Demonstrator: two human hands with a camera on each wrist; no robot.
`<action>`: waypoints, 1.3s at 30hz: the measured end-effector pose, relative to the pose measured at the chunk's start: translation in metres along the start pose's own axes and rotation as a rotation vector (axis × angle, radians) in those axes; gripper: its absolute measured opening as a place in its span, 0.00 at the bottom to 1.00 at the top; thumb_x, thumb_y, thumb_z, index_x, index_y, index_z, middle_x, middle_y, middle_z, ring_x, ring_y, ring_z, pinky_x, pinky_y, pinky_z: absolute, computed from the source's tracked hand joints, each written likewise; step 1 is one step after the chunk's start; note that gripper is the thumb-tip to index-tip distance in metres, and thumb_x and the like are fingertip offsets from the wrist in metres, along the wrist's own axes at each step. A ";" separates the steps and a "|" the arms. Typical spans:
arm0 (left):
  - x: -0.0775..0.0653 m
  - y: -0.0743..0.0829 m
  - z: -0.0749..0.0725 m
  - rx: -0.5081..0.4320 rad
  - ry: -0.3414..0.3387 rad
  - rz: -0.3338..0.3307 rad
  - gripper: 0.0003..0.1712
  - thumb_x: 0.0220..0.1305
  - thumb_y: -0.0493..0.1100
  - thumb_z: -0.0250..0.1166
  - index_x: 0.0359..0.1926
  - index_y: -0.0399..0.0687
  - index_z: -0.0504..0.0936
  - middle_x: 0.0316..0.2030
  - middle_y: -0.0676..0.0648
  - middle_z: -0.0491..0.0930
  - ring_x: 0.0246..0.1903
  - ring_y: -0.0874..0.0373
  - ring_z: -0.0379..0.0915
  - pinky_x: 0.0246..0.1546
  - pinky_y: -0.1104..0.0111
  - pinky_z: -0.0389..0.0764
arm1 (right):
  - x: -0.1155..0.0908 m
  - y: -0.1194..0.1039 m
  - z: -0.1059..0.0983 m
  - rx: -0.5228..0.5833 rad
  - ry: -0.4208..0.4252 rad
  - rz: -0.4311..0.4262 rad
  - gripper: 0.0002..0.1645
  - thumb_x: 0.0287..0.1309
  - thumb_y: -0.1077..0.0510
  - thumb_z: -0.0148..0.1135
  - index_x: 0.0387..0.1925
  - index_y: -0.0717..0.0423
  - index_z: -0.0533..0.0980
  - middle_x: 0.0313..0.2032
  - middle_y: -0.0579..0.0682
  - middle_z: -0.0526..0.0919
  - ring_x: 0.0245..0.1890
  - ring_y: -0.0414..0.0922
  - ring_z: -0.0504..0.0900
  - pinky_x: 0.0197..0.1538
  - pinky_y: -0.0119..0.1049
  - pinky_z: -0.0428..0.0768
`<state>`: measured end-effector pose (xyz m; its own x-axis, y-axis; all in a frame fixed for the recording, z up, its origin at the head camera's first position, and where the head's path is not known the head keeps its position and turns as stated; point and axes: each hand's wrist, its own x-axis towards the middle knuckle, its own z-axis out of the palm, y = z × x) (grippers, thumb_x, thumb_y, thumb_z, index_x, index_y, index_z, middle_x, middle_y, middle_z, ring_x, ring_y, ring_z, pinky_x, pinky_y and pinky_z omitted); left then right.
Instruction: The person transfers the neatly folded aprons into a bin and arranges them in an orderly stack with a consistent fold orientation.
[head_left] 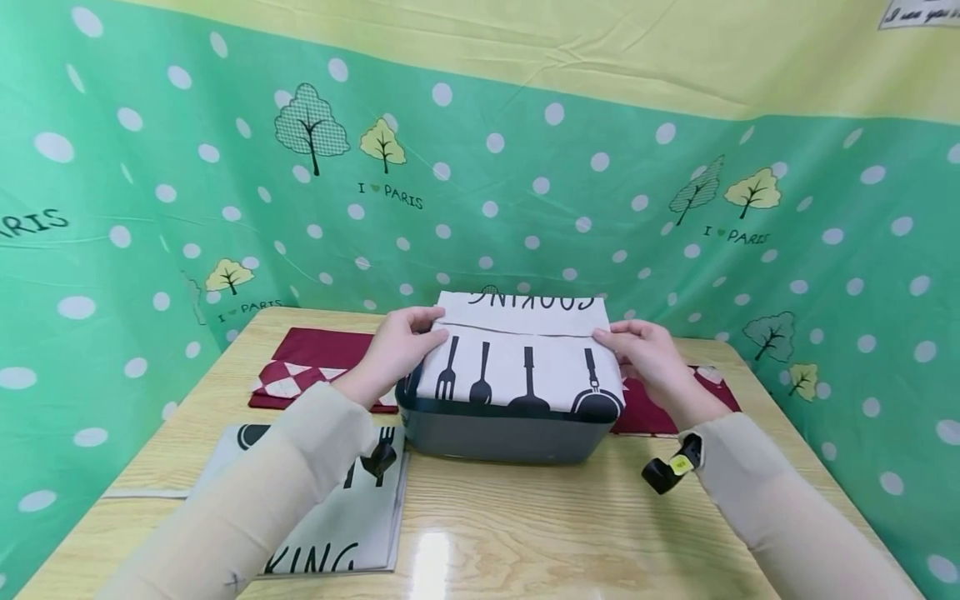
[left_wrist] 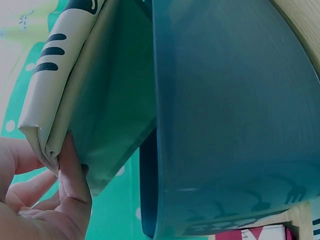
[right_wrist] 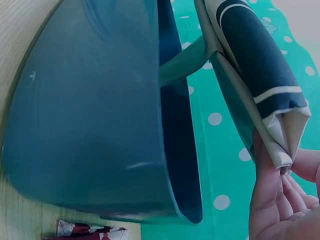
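Observation:
A folded white cloth (head_left: 517, 367) with black cutlery prints and the word COOKING is held over a dark grey bin (head_left: 502, 437). By its left edge my left hand (head_left: 401, 346) pinches it between thumb and fingers. My right hand (head_left: 645, 354) grips the opposite edge the same way. In the left wrist view the left hand (left_wrist: 55, 195) holds the cloth's folded corner, above the bin's rim. The right wrist view has the right hand (right_wrist: 287, 200) on the other corner, and the cloth stands apart from the rim there. What lies inside the bin is hidden.
Left of the bin lies a dark red cloth (head_left: 311, 346) with a checked band; another red cloth (head_left: 637, 408) is partly behind its right side. A folded pale printed cloth (head_left: 352, 517) lies at the front left, on the wooden table (head_left: 540, 525). A green dotted curtain (head_left: 487, 208) hangs behind.

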<state>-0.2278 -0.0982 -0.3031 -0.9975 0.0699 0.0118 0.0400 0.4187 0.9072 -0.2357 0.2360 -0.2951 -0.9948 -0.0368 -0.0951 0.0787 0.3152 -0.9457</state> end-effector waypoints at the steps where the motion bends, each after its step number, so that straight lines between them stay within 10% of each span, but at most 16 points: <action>1: 0.001 -0.001 -0.001 0.001 0.001 -0.002 0.28 0.71 0.43 0.60 0.70 0.49 0.69 0.68 0.42 0.70 0.65 0.46 0.69 0.65 0.56 0.73 | 0.001 0.000 0.001 -0.004 0.005 0.001 0.31 0.65 0.49 0.64 0.58 0.67 0.69 0.32 0.39 0.83 0.27 0.37 0.82 0.34 0.31 0.84; 39: 0.014 -0.015 0.002 0.105 0.014 -0.031 0.26 0.70 0.43 0.61 0.68 0.46 0.72 0.66 0.39 0.72 0.65 0.44 0.69 0.64 0.54 0.74 | 0.019 0.015 0.022 -0.191 0.111 0.018 0.29 0.66 0.49 0.62 0.59 0.66 0.74 0.39 0.54 0.83 0.25 0.38 0.78 0.31 0.28 0.82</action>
<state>-0.2420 -0.1019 -0.3178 -0.9990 0.0431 -0.0096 0.0139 0.5132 0.8582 -0.2519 0.2190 -0.3176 -0.9952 0.0719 -0.0664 0.0932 0.4889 -0.8674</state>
